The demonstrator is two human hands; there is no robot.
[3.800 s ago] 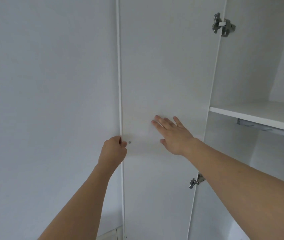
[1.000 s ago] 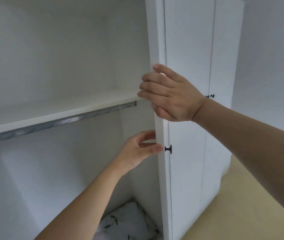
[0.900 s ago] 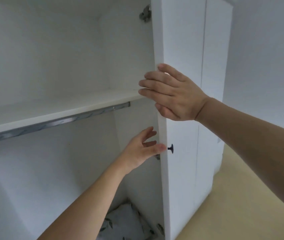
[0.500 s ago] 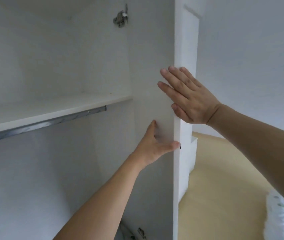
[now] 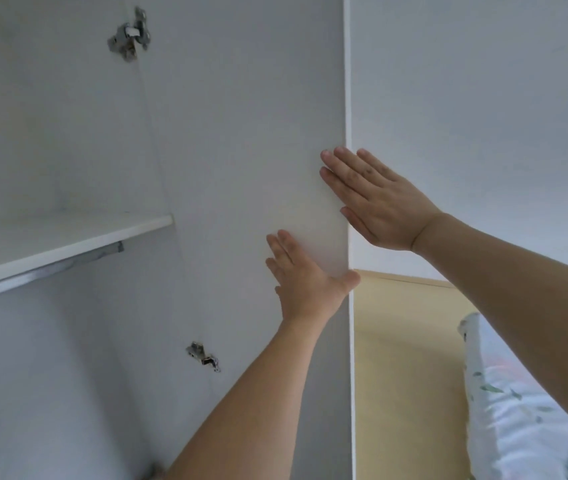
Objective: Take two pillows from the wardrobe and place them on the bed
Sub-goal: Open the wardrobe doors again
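At 12 o'clock, white flat wardrobe door panel (image 5: 248, 150) is pressed by left hand (image 5: 305, 275) and right hand (image 5: 376, 199), fingers straight; pillows unseen, presumably 7 o'clock, left hand nearer.

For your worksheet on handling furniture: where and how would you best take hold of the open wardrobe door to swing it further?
Take the wardrobe door by its free vertical edge, coming from the right, fingers wrapped round it. That edge is thin, exposed and farthest from the hinges. Both the left hand and right hand lie flat there.

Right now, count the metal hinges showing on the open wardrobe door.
2. Upper hinge sits near the top of the door's inner face; lower hinge sits below the shelf. More may lie outside the frame.
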